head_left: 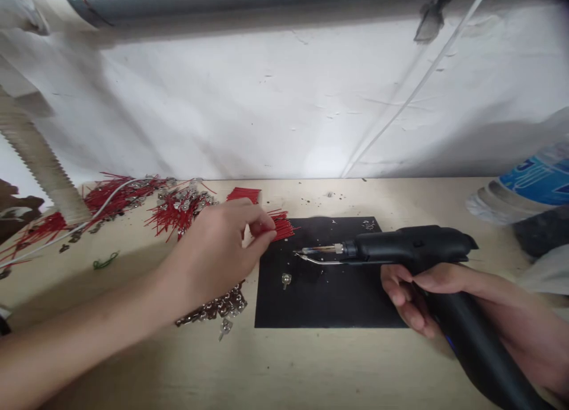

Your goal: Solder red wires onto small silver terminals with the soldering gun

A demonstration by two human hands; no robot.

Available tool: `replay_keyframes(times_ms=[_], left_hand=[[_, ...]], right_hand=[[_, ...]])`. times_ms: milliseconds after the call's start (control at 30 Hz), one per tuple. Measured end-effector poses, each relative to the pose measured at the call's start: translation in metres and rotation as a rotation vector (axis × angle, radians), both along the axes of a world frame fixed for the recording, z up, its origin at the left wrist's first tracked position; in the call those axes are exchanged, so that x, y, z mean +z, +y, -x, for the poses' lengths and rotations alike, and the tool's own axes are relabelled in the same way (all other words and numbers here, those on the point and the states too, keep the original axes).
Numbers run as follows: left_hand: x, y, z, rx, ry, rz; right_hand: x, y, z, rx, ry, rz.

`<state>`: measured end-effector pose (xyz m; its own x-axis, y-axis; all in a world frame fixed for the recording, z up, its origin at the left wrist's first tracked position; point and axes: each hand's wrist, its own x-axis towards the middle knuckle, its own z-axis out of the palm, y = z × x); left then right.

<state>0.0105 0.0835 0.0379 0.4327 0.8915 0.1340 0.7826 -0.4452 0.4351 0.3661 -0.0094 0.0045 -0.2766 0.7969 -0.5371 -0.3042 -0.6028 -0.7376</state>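
Note:
My right hand (413, 297) is wrapped round the grip of a black soldering gun (400, 244), its tip and thin curved solder feed tube (320, 260) pointing left over a black mat (311, 303). My left hand (226, 244) is closed in a pinch on a red wire at a small bundle of red wires (282, 225) by the mat's upper left edge. Just below the soldering tip lies a small metal terminal (286, 279) on the mat. A pile of similar terminals (222, 306) is partly hidden under my left forearm; another terminal (225, 327) lies beside it.
Heaps of red wires with metal ends (182, 211) spread along the table's left side. A second red wire bundle (243, 194) lies behind my left hand. Also there are a green wire twist (105, 260), a white cable (111, 197) and a blue-labelled bottle (528, 185) at right.

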Motion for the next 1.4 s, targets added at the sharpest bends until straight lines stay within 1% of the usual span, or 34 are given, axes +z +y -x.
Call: replay_keyframes(times_ms=[67, 133, 200, 333, 500, 700, 867, 1033, 1133, 1200, 1267, 1333, 1367, 1400], left_hand=[[0.006, 0.015, -0.005, 0.064, 0.060, 0.107], [0.007, 0.023, -0.010, 0.099, 0.117, 0.195], [0.006, 0.024, -0.013, 0.126, 0.156, 0.252], [0.006, 0.020, -0.017, 0.167, 0.188, 0.304], [0.012, 0.019, -0.020, 0.172, 0.182, 0.324], [0.014, 0.018, -0.020, 0.187, 0.155, 0.312], [0.013, 0.017, -0.018, 0.167, 0.107, 0.306], [0.008, 0.020, -0.016, 0.157, 0.038, 0.289], [0.011, 0.021, -0.011, 0.153, -0.042, 0.247], [0.016, 0.017, -0.006, 0.144, -0.102, 0.215], [0.020, 0.004, -0.001, 0.125, -0.162, 0.186], [0.021, -0.016, 0.004, 0.091, -0.229, 0.152], [0.019, -0.027, 0.007, 0.061, -0.313, 0.101], [0.015, -0.039, 0.010, 0.025, -0.352, 0.096]], right_hand=[[0.006, -0.001, 0.003, -0.027, -0.004, 0.016], [0.010, -0.001, 0.006, -0.045, -0.013, 0.031], [0.011, -0.001, 0.007, -0.051, -0.022, 0.022], [0.011, -0.002, 0.009, -0.046, -0.018, -0.010], [0.006, -0.002, 0.007, -0.038, -0.028, 0.009], [-0.002, -0.002, 0.007, -0.029, -0.113, 0.008], [-0.002, -0.002, 0.006, 0.004, -0.135, 0.014], [-0.001, -0.002, 0.004, 0.050, -0.086, -0.006], [0.001, -0.002, 0.002, 0.071, -0.060, -0.016], [0.002, -0.003, 0.001, 0.079, -0.042, -0.021], [0.003, -0.004, 0.000, 0.085, -0.026, -0.011], [0.005, -0.006, -0.001, 0.085, -0.020, 0.008], [0.006, -0.008, -0.002, 0.080, -0.017, 0.029], [0.007, -0.009, -0.002, 0.070, -0.007, 0.055]])
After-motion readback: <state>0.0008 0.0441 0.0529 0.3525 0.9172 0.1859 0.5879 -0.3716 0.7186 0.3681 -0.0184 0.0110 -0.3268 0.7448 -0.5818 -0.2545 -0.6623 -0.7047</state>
